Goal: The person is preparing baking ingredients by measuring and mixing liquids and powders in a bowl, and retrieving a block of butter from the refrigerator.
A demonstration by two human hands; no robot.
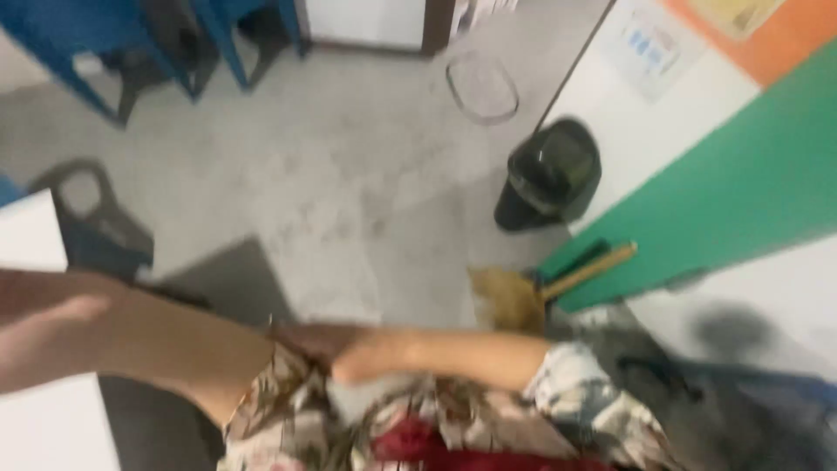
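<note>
The whole view is blurred by motion. My left arm stretches out to the left, and my left hand (48, 336) is a smear at the left edge, beside a white surface (30, 240); its fingers cannot be made out. My right arm comes across my chest from the right in a floral sleeve (571, 384). My right hand (353, 356) looks closed into a fist and rests against the floral cloth at my left upper arm (279, 384). A red patch of clothing (418, 440) shows below.
On the grey concrete floor (349, 174), a black bin (549, 174) stands by a green and white wall (741, 192). A straw broom (506, 296) with a wooden handle leans beside it. Blue furniture legs (87, 44) are at the top left, with a dark chair (96, 218) to the left.
</note>
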